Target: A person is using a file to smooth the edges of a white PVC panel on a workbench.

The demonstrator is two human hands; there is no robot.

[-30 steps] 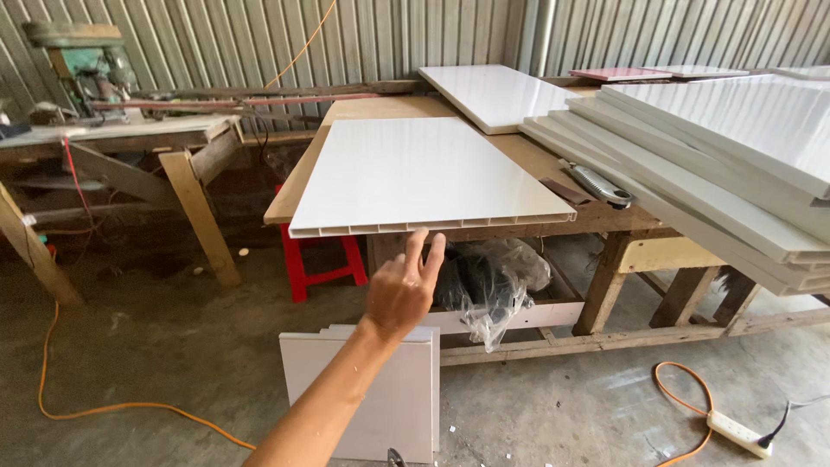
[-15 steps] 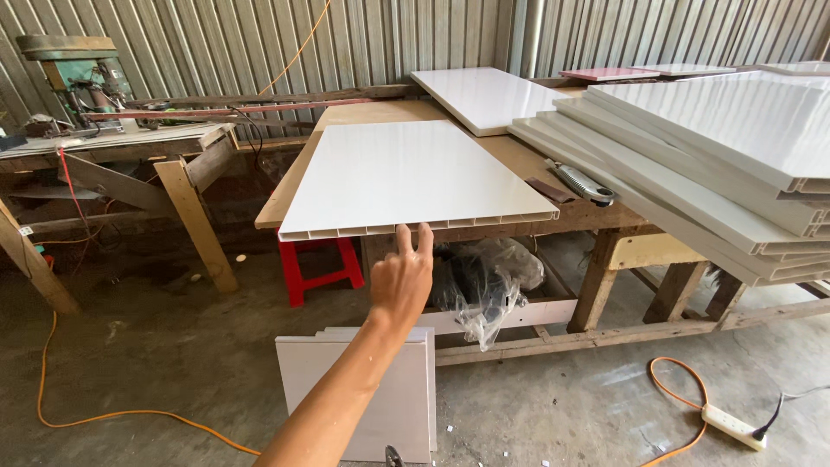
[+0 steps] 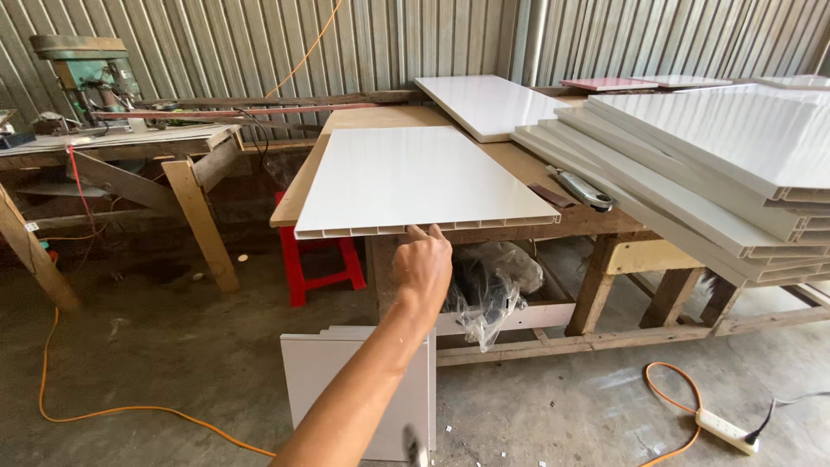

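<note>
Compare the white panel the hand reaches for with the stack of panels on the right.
The single white panel lies flat alone on the workbench; the stacked panels overlap in staggered layers. The left hand's fingers touch the single panel's front edge; the stack is untouched. Both are white with hollow-cored ends.

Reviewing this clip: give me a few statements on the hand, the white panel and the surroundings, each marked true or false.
1. One hand reaches to the near edge of the white hollow panel. True.
2. The panel stands upright against the wall. False: it lies flat on the wooden workbench.
3. A red stool stands under the bench. True.
4. The cable on the floor is blue. False: it is orange.
5. A utility knife lies on the bench right of the panel. True.
</note>
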